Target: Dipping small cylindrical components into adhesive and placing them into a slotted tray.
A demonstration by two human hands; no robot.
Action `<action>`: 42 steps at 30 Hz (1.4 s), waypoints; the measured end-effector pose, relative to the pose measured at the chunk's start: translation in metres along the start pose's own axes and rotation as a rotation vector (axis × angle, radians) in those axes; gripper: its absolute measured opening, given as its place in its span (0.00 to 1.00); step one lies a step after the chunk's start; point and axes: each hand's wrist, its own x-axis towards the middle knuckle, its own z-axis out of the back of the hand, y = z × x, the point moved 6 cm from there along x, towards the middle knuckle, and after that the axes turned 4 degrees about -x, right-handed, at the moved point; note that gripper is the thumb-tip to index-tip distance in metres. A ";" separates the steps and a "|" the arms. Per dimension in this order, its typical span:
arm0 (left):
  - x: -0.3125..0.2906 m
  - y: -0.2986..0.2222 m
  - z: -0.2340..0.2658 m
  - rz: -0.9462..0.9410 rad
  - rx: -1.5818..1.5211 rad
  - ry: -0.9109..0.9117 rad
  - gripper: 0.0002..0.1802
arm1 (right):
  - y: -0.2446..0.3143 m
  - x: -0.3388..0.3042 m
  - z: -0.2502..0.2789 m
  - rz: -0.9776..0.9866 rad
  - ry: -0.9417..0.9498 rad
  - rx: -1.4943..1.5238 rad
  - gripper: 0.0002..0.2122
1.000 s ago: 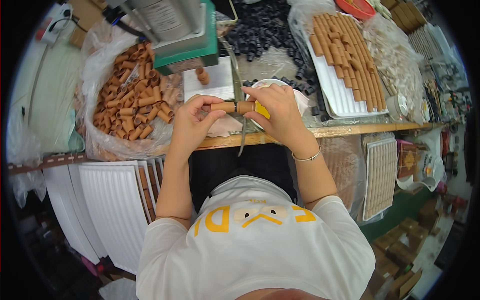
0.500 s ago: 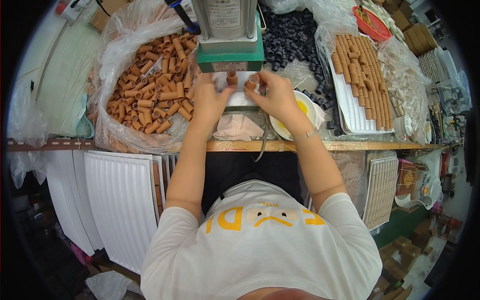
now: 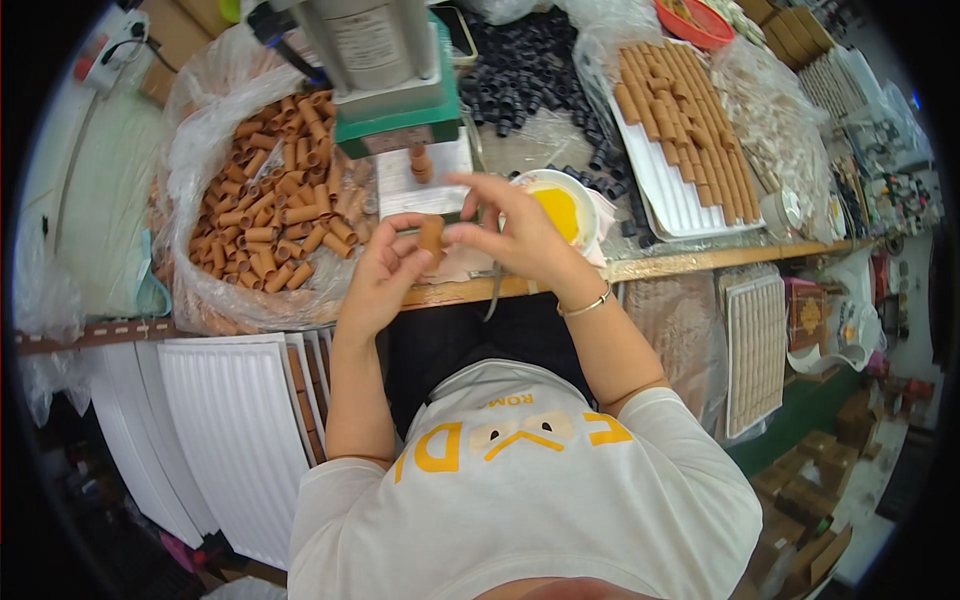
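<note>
My left hand [image 3: 388, 265] grips a short brown tube [image 3: 431, 238] between thumb and fingers, near the front edge of the bench. Just right of it is my right hand [image 3: 518, 232], its fingers apart and its thumb close to the tube; whether they touch I cannot tell. Beyond both hands, another brown tube piece [image 3: 421, 168] stands upright on the pale plate under the green and grey press [image 3: 395, 115]. A white bowl [image 3: 594, 212] of yellow stuff sits by my right hand, and a pale pink cloth lies partly hidden under my hands.
At the left, a plastic-lined heap of brown tubes [image 3: 265, 205] fills the bench. Small black fittings [image 3: 530, 70] are piled behind the bowl. A ribbed white tray [image 3: 660, 222] at the right carries rows of brown tubes. More white trays [image 3: 235, 430] lean below the wooden bench edge [image 3: 690, 263].
Both hands have drawn back from the press plate toward me. The tube that was at the right hand is now in the left, and the right fingers have spread. The view has shifted.
</note>
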 end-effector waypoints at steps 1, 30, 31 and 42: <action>0.003 0.002 -0.014 0.001 -0.088 0.026 0.22 | 0.000 -0.009 -0.002 0.074 0.028 0.025 0.19; -0.024 -0.030 0.088 -0.183 1.306 -0.565 0.15 | -0.109 0.027 0.129 -0.136 0.135 -0.652 0.08; -0.022 -0.030 0.090 -0.194 1.295 -0.541 0.15 | -0.111 0.025 0.133 -0.134 0.093 -0.694 0.08; 0.010 -0.009 0.003 -0.136 -0.276 -0.252 0.23 | -0.035 -0.061 0.080 0.263 -0.222 -0.781 0.06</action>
